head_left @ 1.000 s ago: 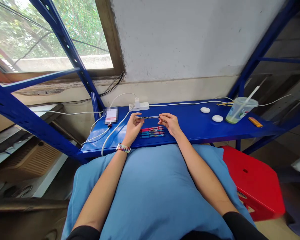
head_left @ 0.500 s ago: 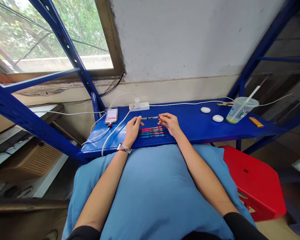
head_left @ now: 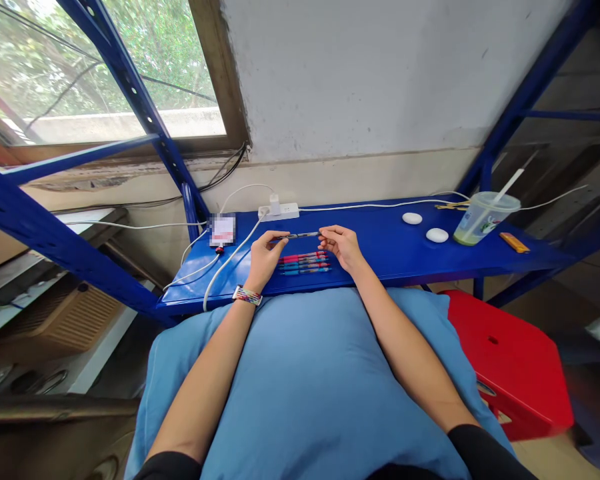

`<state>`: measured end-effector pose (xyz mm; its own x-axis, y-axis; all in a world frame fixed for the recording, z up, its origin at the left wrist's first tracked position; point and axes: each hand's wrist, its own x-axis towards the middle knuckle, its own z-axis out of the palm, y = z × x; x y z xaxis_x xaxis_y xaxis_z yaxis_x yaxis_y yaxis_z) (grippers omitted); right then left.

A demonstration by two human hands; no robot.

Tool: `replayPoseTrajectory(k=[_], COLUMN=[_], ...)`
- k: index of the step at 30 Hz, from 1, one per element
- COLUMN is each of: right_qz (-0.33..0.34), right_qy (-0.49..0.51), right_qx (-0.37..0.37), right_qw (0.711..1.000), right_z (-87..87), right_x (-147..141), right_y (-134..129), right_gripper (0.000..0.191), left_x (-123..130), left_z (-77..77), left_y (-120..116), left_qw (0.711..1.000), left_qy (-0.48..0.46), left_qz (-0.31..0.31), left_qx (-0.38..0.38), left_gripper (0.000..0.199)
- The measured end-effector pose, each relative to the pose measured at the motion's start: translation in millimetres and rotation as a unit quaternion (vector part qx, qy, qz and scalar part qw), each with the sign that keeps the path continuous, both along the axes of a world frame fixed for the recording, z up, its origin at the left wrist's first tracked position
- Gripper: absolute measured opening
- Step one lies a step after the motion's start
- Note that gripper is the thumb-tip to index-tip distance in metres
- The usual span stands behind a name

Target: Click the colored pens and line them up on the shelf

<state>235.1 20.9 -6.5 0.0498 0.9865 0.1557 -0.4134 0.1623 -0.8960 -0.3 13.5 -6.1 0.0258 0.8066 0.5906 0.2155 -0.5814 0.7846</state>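
A thin dark pen point(head_left: 303, 235) is held level above the blue shelf point(head_left: 380, 250), one end in each hand. My left hand point(head_left: 265, 257) pinches its left end between thumb and fingers. At the right end, the fingertips of my right hand point(head_left: 343, 247) are closed on it. Just below the pen, several pens lie side by side on the shelf, red ones point(head_left: 303, 258) at the back and blue ones point(head_left: 304, 271) nearer the front edge.
A white power strip point(head_left: 285, 211) with cables sits behind my hands. A blurred-out device point(head_left: 223, 230) lies left. Two white oval objects point(head_left: 437, 235), a plastic cup point(head_left: 483, 219) with a straw and an orange item point(head_left: 514, 242) stand right. A red stool point(head_left: 510, 360) is below.
My left fingers have shifted on the pen, with the thumb now lower and the fingers along its left end. The right hand is nearly unmoved.
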Motion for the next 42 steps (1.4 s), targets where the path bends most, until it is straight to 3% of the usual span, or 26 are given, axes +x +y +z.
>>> replayPoseTrajectory(k=[10,16,24,30,33,37,42], right_qz=[0.004,0.017,0.070,0.235,0.240,0.221,0.234], right_qy=[0.012,0.019,0.113,0.254,0.290,0.295,0.298], right_qx=[0.042,0.002,-0.051,-0.107,-0.112,-0.123,-0.109], right_qw=[0.999,1.000,0.990,0.932,0.920,0.921,0.919], right_z=[2.6,4.8,10.3,18.9,20.8,19.7,18.1], right_x=[-3.4,-1.8,-2.6,-1.2,-2.3,-4.1,-4.4], right_y=[-1.8,-2.1,-3.6,-9.6,-10.2,-8.4,-9.4], right_gripper=[0.034,0.024,0.007,0.033,0.035,0.030,0.037], left_x=[2.1,0.6,3.4,5.1,4.9,4.9,6.1], left_z=[-0.3,1.3,5.9,5.5,4.4,3.4,2.8], left_y=[3.7,3.7,-2.0,-0.5,1.4,3.3,3.4], left_qw=[0.996,0.998,0.999,0.997,0.995,0.994,0.991], left_qy=[-0.058,-0.045,-0.039,-0.076,-0.096,-0.102,-0.119], left_qz=[-0.015,-0.029,-0.015,-0.007,-0.005,-0.013,-0.014], left_qx=[-0.064,-0.033,-0.004,-0.016,-0.023,-0.035,-0.050], left_gripper=[0.028,0.025,0.024,0.029,0.030,0.030,0.031])
